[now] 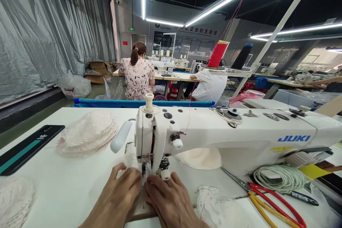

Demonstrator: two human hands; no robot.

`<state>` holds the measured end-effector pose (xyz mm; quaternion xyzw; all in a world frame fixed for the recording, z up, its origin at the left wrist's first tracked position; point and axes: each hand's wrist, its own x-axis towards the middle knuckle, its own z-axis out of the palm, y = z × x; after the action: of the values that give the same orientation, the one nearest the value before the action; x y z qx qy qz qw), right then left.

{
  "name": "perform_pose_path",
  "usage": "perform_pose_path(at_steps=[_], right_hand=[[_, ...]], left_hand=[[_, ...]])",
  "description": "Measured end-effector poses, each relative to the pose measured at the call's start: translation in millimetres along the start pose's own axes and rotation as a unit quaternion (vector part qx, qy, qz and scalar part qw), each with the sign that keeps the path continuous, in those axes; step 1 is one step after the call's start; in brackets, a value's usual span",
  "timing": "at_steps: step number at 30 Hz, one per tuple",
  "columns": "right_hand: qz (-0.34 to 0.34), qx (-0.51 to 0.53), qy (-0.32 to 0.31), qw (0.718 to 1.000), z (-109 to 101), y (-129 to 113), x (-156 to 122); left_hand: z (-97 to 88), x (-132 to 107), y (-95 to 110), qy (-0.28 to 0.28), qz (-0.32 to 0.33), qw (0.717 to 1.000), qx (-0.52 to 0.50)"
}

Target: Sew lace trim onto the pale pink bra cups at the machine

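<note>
A white JUKI sewing machine [192, 128] stands in front of me, its needle area low at the left end of the head. White lace fabric [131, 157] lies under and behind the presser foot. My left hand [119, 190] is left of the needle, fingers curled and pressed onto the lace. Close on the other side, my right hand [169, 196] pinches the lace's near edge, its fingers bunched together. The fingertips partly hide the lace between both hands.
Left on the table are a stack of cream cup-shaped pieces [88, 131], a black case [29, 146] and more lace [16, 199]. Right are red-and-yellow-handled scissors [275, 203], coiled cord [279, 178], a cream pad [201, 158] and lace pieces [213, 203]. People sit ahead.
</note>
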<state>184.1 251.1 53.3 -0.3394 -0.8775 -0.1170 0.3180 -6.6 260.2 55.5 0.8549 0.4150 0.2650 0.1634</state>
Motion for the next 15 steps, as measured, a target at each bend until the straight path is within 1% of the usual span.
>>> perform_pose_path(at_steps=[3, 7, 11, 15], right_hand=[[0.002, 0.003, 0.003, 1.000, 0, 0, 0], [0.003, -0.001, 0.012, 1.000, 0, 0, 2], [0.000, -0.009, 0.020, 1.000, 1, 0, 2], [0.000, -0.010, 0.024, 1.000, 4, 2, 1]], left_hand=[[10.2, -12, 3, 0.007, 0.025, 0.996, 0.085], [13.9, -14, 2, 0.027, 0.051, 0.987, 0.151], [11.0, -10, 2, 0.041, 0.069, 0.980, 0.182], [5.4, -6, 1, 0.044, 0.071, 0.981, 0.177]])
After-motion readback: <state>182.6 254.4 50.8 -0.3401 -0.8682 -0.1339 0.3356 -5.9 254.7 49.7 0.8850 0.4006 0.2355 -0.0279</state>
